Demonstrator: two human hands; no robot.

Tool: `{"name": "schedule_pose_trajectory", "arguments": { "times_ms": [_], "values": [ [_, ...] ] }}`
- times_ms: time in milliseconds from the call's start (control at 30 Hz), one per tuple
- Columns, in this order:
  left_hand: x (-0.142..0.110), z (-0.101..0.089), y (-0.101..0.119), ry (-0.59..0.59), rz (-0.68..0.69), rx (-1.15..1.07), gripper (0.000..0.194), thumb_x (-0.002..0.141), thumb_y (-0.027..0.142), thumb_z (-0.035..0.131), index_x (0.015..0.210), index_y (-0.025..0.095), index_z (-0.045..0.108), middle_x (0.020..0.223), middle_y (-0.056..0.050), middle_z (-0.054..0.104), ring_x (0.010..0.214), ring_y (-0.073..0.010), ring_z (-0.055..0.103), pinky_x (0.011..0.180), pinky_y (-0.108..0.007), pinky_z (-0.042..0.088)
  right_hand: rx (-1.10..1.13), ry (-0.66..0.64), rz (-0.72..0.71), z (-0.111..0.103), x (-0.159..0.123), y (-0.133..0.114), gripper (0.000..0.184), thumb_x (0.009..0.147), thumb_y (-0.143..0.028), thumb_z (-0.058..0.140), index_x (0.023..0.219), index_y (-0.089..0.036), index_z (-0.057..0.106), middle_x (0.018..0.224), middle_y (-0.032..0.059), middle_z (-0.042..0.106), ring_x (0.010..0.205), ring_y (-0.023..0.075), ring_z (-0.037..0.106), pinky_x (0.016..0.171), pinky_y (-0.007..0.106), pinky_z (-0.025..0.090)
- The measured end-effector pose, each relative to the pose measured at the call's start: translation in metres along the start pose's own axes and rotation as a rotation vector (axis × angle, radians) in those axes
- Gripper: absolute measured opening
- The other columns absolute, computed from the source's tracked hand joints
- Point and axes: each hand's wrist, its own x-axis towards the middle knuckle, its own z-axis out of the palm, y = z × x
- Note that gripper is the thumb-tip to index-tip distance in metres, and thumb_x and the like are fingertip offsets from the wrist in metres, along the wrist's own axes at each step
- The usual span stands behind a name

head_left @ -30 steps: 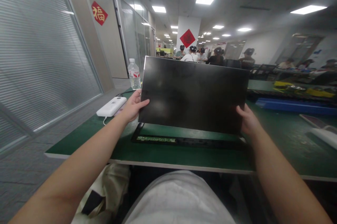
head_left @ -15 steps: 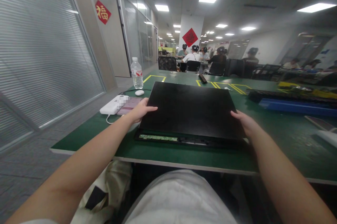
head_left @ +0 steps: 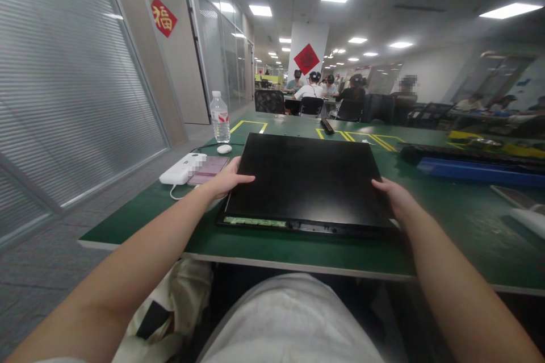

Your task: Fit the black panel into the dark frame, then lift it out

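The flat black screen (head_left: 306, 178) is at twelve o'clock, over the table (head_left: 138, 220). The left grip (head_left: 229, 181) and right grip (head_left: 395, 197) pinch its nine and three o'clock sides, good spots; it looks stiff but easy to crack.

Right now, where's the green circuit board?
Head view, left of centre: the green circuit board shows along the near edge of the black panel, nearer the left hand.

Black panel (head_left: 309, 178), steeply raised a second ago, now nearly flat
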Motion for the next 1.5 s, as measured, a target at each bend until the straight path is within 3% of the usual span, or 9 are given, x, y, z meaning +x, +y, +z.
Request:
{"name": "schedule_pose_trajectory", "arguments": {
  "times_ms": [300,533,1067,1500],
  "values": [
    [0.002,0.0,-0.002,0.009,0.009,0.001,0.075,0.052,0.013,0.091,0.119,0.022,0.058,0.128,-0.01,0.068,0.123,-0.0339,0.062,0.104,-0.054,0.051,0.014,0.055,0.034,0.005,-0.003,-0.002,0.043,0.078,-0.021,0.063,0.121,-0.028,0.063,0.085,0.0061,0.077,0.069,0.0282,0.073,0.067,0.046,0.06],
    [0.004,-0.005,-0.006,0.0,-0.008,0.028,0.076,0.054,0.013,0.09,0.122,0.022,0.056,0.125,-0.01,0.069,0.117,-0.0328,0.066,0.102,-0.054,0.051,-0.019,-0.029,-0.038,-0.003,0.005,0.004,0.04,0.079,-0.025,0.064,0.118,-0.028,0.065,0.081,0.0063,0.076,0.069,0.0293,0.072,0.066,0.048,0.06],
    [0.007,-0.008,-0.009,0.005,0.026,0.05,0.072,0.055,0.014,0.09,0.119,0.022,0.059,0.124,-0.01,0.07,0.118,-0.0322,0.066,0.103,-0.053,0.05,-0.007,0.01,0.025,-0.001,0.002,0.001,0.038,0.077,-0.022,0.063,0.115,-0.027,0.065,0.082,0.0071,0.076,0.07,0.0293,0.072,0.066,0.048,0.06],
    [0.004,-0.005,-0.006,0.003,0.008,0.048,0.069,0.054,0.013,0.09,0.115,0.021,0.059,0.119,-0.008,0.071,0.114,-0.0315,0.068,0.099,-0.051,0.054,-0.025,-0.067,-0.046,-0.005,0.006,0.003,0.041,0.078,-0.024,0.064,0.118,-0.027,0.067,0.078,0.0068,0.076,0.068,0.03,0.072,0.069,0.05,0.059]
  ]
}}
